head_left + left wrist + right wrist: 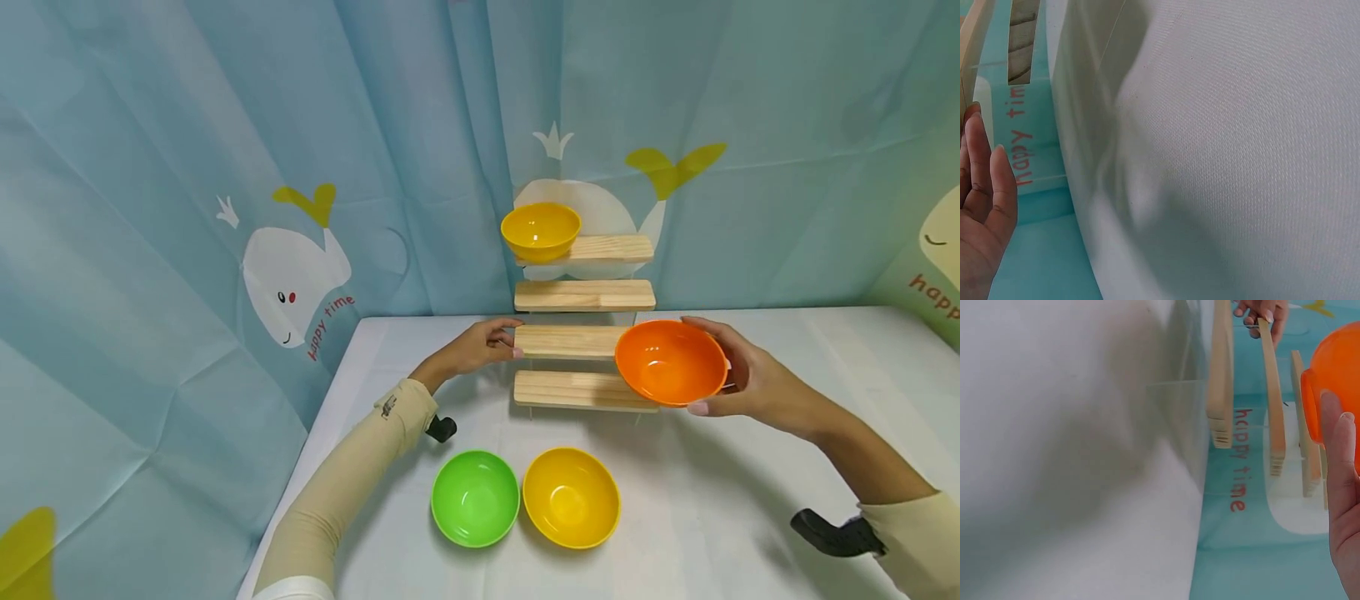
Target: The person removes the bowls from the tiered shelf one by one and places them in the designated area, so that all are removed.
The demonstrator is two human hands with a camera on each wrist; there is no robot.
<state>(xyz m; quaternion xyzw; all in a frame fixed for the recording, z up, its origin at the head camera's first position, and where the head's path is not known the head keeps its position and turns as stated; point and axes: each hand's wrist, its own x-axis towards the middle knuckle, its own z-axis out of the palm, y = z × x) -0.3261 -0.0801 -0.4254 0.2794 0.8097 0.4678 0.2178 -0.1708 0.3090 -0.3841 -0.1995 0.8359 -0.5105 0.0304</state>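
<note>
In the head view my right hand grips an orange bowl by its right side. The bowl is tilted, its inside facing me, in front of the right ends of the two lower boards of a wooden tiered rack. The right wrist view has the bowl at its right edge, thumb on the side. My left hand pinches the left end of the second board from the bottom. On the top board's left end sits a yellow bowl. The board's end shows above the left fingertips.
A green bowl and another yellow bowl stand side by side on the white table, in front of the rack. Behind the rack hangs a blue curtain with whale prints. Clear supports run under the boards.
</note>
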